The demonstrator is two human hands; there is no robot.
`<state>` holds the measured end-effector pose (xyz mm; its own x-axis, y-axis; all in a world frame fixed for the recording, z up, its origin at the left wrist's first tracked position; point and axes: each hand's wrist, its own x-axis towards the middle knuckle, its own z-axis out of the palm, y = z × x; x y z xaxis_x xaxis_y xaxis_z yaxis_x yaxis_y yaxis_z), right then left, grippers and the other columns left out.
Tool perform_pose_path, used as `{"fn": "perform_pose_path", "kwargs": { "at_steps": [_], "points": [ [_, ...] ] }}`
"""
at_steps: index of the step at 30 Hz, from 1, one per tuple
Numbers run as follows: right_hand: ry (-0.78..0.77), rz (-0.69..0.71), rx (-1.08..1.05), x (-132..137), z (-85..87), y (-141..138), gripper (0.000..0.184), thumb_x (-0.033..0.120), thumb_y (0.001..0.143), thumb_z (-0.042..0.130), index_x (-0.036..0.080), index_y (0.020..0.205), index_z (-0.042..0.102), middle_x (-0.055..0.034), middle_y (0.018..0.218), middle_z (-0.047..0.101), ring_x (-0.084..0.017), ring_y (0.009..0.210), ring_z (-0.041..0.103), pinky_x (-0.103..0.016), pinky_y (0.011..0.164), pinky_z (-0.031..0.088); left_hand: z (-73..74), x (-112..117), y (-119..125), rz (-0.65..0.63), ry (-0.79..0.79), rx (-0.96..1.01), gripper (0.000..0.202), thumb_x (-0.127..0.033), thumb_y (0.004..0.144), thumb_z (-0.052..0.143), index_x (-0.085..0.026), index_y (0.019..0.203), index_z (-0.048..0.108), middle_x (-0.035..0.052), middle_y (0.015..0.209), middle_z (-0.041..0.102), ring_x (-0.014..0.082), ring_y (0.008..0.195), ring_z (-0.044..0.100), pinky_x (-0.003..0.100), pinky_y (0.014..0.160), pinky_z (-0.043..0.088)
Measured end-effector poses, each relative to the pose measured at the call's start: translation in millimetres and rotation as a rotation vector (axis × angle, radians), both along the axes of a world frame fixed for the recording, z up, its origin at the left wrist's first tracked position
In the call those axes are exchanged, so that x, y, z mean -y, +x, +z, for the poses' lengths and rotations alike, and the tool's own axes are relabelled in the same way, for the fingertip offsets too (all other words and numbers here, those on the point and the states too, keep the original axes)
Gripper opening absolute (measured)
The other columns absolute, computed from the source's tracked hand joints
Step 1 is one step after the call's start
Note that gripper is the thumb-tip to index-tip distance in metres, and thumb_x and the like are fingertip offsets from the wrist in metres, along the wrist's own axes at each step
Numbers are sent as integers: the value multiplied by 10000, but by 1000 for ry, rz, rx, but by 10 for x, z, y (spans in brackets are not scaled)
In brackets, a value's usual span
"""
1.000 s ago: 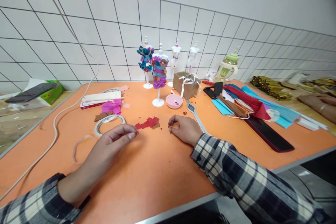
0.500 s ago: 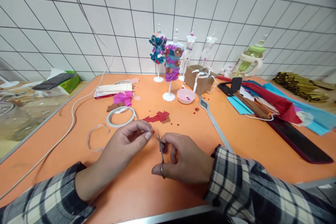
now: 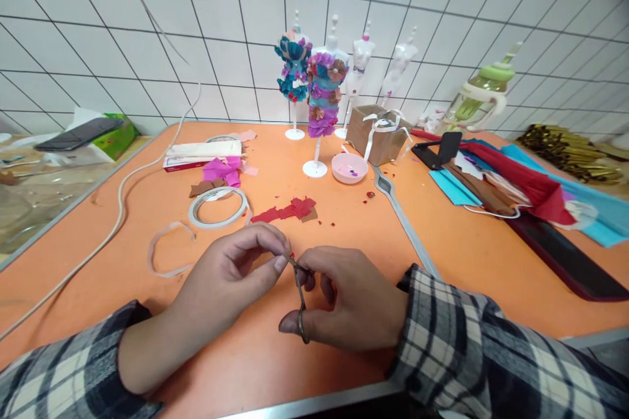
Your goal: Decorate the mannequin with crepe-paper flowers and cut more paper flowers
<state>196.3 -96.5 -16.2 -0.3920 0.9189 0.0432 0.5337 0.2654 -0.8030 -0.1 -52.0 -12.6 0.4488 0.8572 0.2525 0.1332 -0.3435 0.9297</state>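
My left hand (image 3: 230,275) pinches a tiny red paper scrap (image 3: 291,255) between thumb and forefinger just above the orange table (image 3: 344,236). My right hand (image 3: 351,304) grips small scissors (image 3: 299,288), thumb through a ring, with the blade tips meeting the scrap. Both hands sit close together near the table's front edge. A heap of red paper pieces (image 3: 289,211) lies just beyond them.
A tape ring (image 3: 219,207) and a clear loop (image 3: 170,255) lie to the left, with a white cable (image 3: 118,209). Dressed mannequin stands (image 3: 322,85), a pink bowl (image 3: 349,167) and a brown box (image 3: 377,142) stand behind. Coloured paper sheets (image 3: 515,190) and a dark strip (image 3: 565,258) lie to the right.
Both hands drew back toward me and came together. The right hand brought the scissors to the red scrap pinched by the left hand. The view tilted down.
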Motion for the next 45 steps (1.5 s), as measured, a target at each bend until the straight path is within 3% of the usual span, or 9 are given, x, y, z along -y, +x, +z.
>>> {"fn": "perform_pose_path", "kwargs": {
  "at_steps": [10, 20, 26, 31, 39, 45],
  "points": [
    [-37, 48, -20, 16, 46, 36, 381, 520, 719, 796, 203, 798, 598, 65, 685, 554, -74, 554, 429, -223, 523, 305, 31, 2, -24, 15, 7, -59, 70, -203, 794, 670, -216, 725, 660, 29, 772, 671, 185, 759, 647, 273, 703, 550],
    [-80, 69, -87, -4, 28, 61, 325, 473, 780, 776, 197, 757, 607, 77, 625, 540, -68, 550, 444, -214, 540, 324, 65, -27, -51, 42, 72, -85, 86, -198, 783, 667, -234, 706, 677, 22, 753, 682, 187, 752, 654, 271, 694, 547],
    [-65, 73, -71, 9, 50, 67, 330, 452, 704, 828, 205, 797, 631, 76, 645, 531, -73, 561, 435, -216, 546, 326, 97, -17, -45, -54, 75, -102, 120, -169, 784, 648, -215, 675, 666, 11, 714, 665, 165, 684, 641, 269, 665, 530],
    [-126, 116, -117, 6, 45, 90, 293, 442, 783, 779, 198, 768, 617, 83, 584, 514, -63, 509, 414, -207, 508, 315, 121, -53, -67, -58, 92, -128, 121, -165, 794, 644, -216, 687, 671, 11, 736, 683, 174, 728, 650, 276, 692, 534],
    [-153, 139, -84, -12, 27, 112, 292, 444, 767, 797, 201, 790, 637, 82, 564, 528, -66, 488, 429, -212, 502, 316, 114, -85, -71, -80, 60, -197, 121, -212, 748, 664, -238, 629, 662, 21, 690, 679, 182, 656, 642, 287, 642, 544],
    [-84, 156, -67, -34, 0, 126, 234, 398, 787, 783, 204, 833, 661, 75, 626, 551, -66, 544, 458, -210, 550, 342, 130, -102, -69, -85, 122, -195, 130, -186, 748, 650, -241, 634, 677, 16, 686, 691, 170, 637, 655, 261, 619, 540]
  ]
}}
